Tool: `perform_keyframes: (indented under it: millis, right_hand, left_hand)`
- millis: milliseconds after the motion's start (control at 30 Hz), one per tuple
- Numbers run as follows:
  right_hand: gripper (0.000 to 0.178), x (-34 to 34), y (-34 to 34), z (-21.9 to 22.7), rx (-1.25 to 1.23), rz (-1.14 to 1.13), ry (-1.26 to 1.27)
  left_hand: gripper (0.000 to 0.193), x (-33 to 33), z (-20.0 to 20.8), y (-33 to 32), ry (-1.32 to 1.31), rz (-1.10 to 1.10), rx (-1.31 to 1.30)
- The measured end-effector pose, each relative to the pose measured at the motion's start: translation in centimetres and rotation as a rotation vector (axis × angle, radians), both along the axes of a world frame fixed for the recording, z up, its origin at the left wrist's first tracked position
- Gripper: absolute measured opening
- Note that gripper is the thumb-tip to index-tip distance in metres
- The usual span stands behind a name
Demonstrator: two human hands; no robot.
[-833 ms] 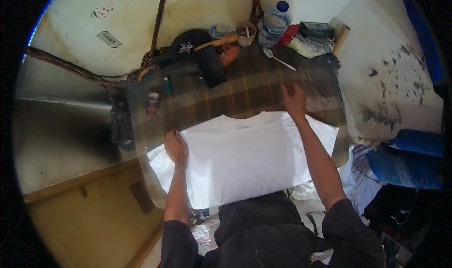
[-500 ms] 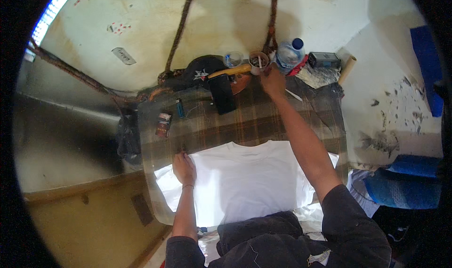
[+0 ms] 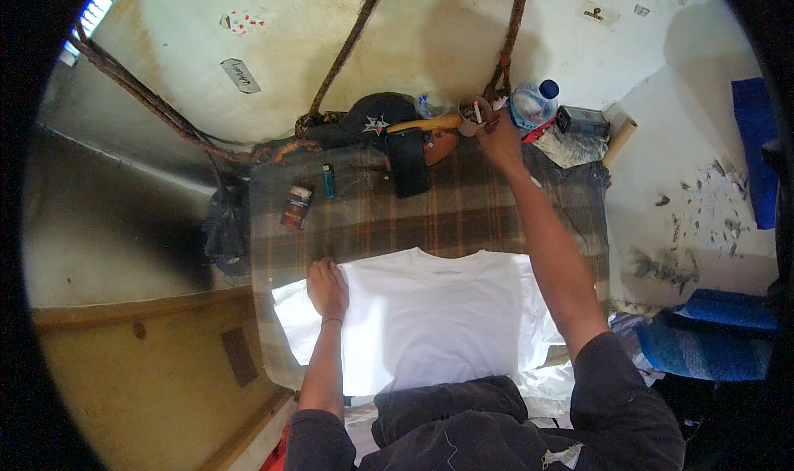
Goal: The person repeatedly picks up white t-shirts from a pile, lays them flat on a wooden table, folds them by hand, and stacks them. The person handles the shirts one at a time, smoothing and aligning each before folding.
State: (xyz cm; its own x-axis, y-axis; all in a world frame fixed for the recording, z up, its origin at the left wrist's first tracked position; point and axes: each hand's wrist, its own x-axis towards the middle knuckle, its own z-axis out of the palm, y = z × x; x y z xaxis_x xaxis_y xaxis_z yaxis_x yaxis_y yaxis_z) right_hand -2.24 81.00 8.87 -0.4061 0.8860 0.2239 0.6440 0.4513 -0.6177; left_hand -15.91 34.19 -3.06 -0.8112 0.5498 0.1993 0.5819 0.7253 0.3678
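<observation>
A white T-shirt (image 3: 438,314) lies spread on a brown plaid cloth (image 3: 356,223), its neckline away from me. My left hand (image 3: 328,291) rests on its left shoulder edge, fingers stretched forward and close together. At the far side, my right hand (image 3: 500,144) is at the right of a small cup (image 3: 468,129) with dark contents. Bent fingers touch near its rim; what they hold, if anything, is hidden. A cigarette-like white stick (image 3: 477,111) stands in the cup. Just right of that hand is a clear bottle (image 3: 532,105) with a blue cap.
A dark phone (image 3: 407,165), a blue lighter (image 3: 329,181) and a cigarette pack (image 3: 296,207) lie on the cloth. A black cap (image 3: 376,115), a yellow handle (image 3: 422,124) and a grey box (image 3: 583,121) line the back. Ropes (image 3: 351,41) run along the wall.
The view has shifted slightly, so the objects at the back appear farther right. Both hands keep nearly the same places, the left on the T-shirt, the right at the cup.
</observation>
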Motion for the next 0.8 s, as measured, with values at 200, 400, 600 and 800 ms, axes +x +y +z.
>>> perform_keyframes:
  millis: [200, 400, 600, 800]
  right_hand:
    - [0.022, 4.1, -10.7, 8.8, -0.549, 0.226, 0.590]
    - [0.029, 10.6, -24.2, 21.2, -0.746, 0.695, 1.039]
    - [0.050, 10.5, -28.1, 26.4, -1.030, 1.315, 1.510]
    - [0.052, 10.2, -28.0, 27.6, -1.118, 1.374, 1.463]
  left_hand:
    - [0.023, 0.1, 0.3, -0.1, -0.051, 0.036, -0.083]
    - [0.022, 0.4, -0.2, -0.6, -0.084, 0.037, -0.010]
    - [0.021, 0.3, -0.9, -0.4, -0.028, 0.021, 0.003]
    - [0.022, 0.2, -0.7, 0.0, -0.009, 0.058, -0.087]
